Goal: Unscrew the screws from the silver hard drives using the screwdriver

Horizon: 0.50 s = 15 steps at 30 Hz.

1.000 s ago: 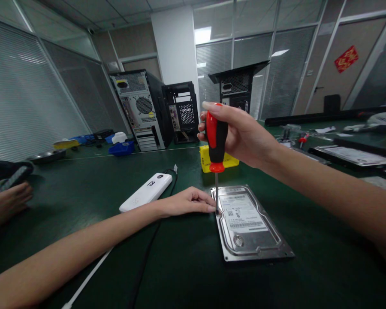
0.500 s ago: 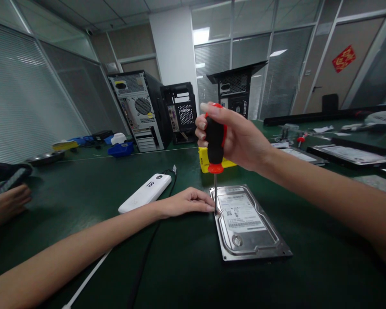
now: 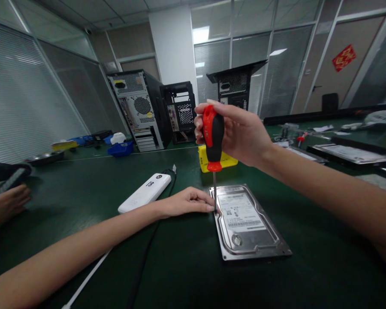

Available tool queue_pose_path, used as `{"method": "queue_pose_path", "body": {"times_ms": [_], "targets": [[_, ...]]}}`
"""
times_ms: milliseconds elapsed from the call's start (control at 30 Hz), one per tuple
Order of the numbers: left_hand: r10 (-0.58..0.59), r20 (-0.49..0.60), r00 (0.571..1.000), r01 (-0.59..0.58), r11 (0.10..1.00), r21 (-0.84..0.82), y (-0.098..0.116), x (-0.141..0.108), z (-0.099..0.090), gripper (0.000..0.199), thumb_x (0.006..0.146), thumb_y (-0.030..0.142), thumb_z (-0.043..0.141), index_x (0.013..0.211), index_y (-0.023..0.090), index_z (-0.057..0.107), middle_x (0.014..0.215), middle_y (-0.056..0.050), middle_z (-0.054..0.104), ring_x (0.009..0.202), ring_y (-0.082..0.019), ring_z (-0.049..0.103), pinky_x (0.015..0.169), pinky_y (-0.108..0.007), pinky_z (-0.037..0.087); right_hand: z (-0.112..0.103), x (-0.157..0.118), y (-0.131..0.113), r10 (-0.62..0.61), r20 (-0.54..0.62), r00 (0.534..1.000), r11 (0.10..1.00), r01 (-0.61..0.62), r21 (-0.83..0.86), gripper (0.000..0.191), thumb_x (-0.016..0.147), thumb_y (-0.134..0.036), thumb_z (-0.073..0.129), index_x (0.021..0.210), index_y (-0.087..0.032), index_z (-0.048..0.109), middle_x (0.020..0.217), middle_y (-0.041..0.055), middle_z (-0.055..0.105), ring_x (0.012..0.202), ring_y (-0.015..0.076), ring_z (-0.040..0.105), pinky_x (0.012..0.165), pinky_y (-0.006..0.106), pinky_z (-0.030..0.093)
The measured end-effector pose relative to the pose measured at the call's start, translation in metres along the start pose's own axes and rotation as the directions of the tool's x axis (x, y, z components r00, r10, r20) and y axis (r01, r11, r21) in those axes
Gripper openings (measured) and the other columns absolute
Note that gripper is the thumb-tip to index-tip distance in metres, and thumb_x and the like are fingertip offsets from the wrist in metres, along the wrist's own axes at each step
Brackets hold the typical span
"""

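A silver hard drive [image 3: 244, 227] with a white label lies flat on the green table. My right hand [image 3: 241, 128] is closed around the red and black handle of a screwdriver [image 3: 214, 141], thumb across the top. The shaft stands upright, its tip on the drive's left edge; the screw beneath is too small to make out. My left hand [image 3: 188, 201] rests low on the table, with its thumb and fingers closed at that same edge, beside the tip. Left of this hand lies a white power bank [image 3: 145, 193] marked 18, with a black cable.
Behind the drive sits a yellow tray [image 3: 228, 159]. Computer cases [image 3: 141, 111] stand at the back. More hard drives [image 3: 352, 153] lie to the right. At the far left another person's hand [image 3: 8, 204] shows, near a metal dish [image 3: 46, 158] and blue bins [image 3: 120, 149].
The screwdriver handle has turned in my right hand, so its red side now faces me. My right fingers have shifted around it. My left hand and the drive have stayed in place.
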<state>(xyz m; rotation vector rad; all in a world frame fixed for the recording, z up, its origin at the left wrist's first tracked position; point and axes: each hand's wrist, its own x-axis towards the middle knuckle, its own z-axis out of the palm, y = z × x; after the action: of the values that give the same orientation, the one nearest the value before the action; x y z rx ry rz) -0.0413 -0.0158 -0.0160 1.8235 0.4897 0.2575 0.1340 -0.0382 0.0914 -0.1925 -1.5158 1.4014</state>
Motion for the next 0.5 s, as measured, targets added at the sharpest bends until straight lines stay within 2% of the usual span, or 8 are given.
{"method": "queue_pose_path", "body": {"times_ms": [100,200,333,433,500], "targets": [[0.012,0.008,1.000,-0.012,1.000,-0.006,0.001,0.000,0.000,0.016,0.084,0.025,0.061,0.093,0.015,0.070,0.093,-0.003,0.065,0.087,-0.012,0.057,0.079,-0.022,0.041,-0.002,0.002,0.002,-0.018,-0.008,1.000,0.998,0.017,-0.055,0.015,0.086,-0.031,0.055,0.090,-0.017,0.054,0.069,-0.0034,0.053,0.061,0.0082,0.054,0.063,0.020,0.048],[0.011,0.015,1.000,-0.011,1.000,-0.005,0.002,-0.001,-0.001,0.015,0.084,0.024,0.061,0.094,0.015,0.069,0.092,-0.002,0.065,0.086,-0.011,0.056,0.077,-0.021,0.041,-0.002,0.002,0.002,-0.025,0.005,1.000,0.996,0.025,-0.087,0.017,0.079,-0.024,0.063,0.086,-0.018,0.049,0.067,-0.0054,0.053,0.060,0.0075,0.052,0.062,0.019,0.047],[0.000,0.018,1.000,0.000,1.000,-0.012,0.002,-0.001,-0.001,0.015,0.084,0.023,0.061,0.095,0.016,0.069,0.090,-0.001,0.064,0.083,-0.010,0.056,0.075,-0.020,0.041,-0.006,0.002,-0.002,0.025,0.058,0.998,0.989,-0.016,-0.147,0.013,0.078,-0.018,0.056,0.085,-0.018,0.045,0.068,-0.0036,0.052,0.064,0.0098,0.053,0.066,0.024,0.048],[-0.012,0.015,1.000,0.012,1.000,-0.012,0.002,-0.001,-0.002,0.016,0.084,0.024,0.061,0.095,0.016,0.069,0.090,-0.001,0.065,0.084,-0.010,0.057,0.077,-0.021,0.041,-0.013,0.004,-0.008,-0.011,0.055,0.998,0.935,0.030,-0.352,0.013,0.079,-0.020,0.057,0.087,-0.018,0.046,0.072,-0.0029,0.051,0.066,0.0099,0.052,0.065,0.023,0.046],[-0.017,0.016,1.000,0.017,1.000,-0.012,0.001,-0.001,-0.002,0.016,0.084,0.024,0.061,0.095,0.016,0.069,0.091,-0.001,0.066,0.084,-0.011,0.057,0.078,-0.022,0.042,-0.019,0.005,-0.014,-0.080,0.065,0.995,0.835,0.102,-0.540,0.015,0.079,-0.023,0.062,0.085,-0.017,0.049,0.073,-0.0031,0.049,0.066,0.0083,0.050,0.061,0.019,0.044]]}}
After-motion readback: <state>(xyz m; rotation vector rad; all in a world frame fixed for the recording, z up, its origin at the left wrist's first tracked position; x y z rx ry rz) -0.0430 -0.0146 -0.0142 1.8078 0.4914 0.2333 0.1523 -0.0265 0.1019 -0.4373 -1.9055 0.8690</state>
